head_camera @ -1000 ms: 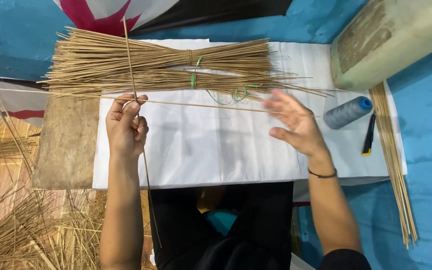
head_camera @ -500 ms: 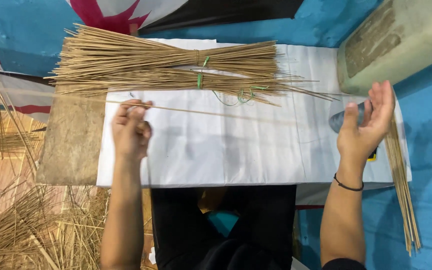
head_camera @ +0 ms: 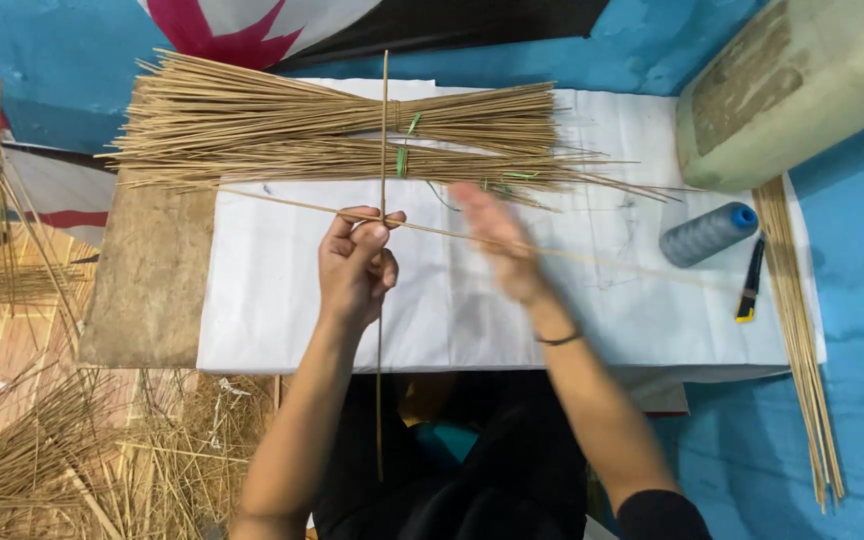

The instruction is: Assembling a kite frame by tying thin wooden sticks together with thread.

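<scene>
- Your left hand is pinching two thin sticks where they cross, thumb and fingertips pressed together on the joint.
- The upright stick is running from above the bundles down past your wrist to your lap; the long stick is slanting across it from the left toward the right over the white sheet.
- Your right hand is hovering just right of the crossing, over the long stick; it is blurred, so the fingers look loosely spread, but you cannot tell whether they are touching the stick.
- A dark band is sitting on your right wrist.
- Beyond your hands, two stick bundles tied with green string are lying across the top of the sheet.
- To the right, a grey thread spool is lying on its side near a small knife.
- More sticks are lying along the sheet's right edge, below a pale can.
- Loose sticks are littering the floor at the left, beside a wooden board.
</scene>
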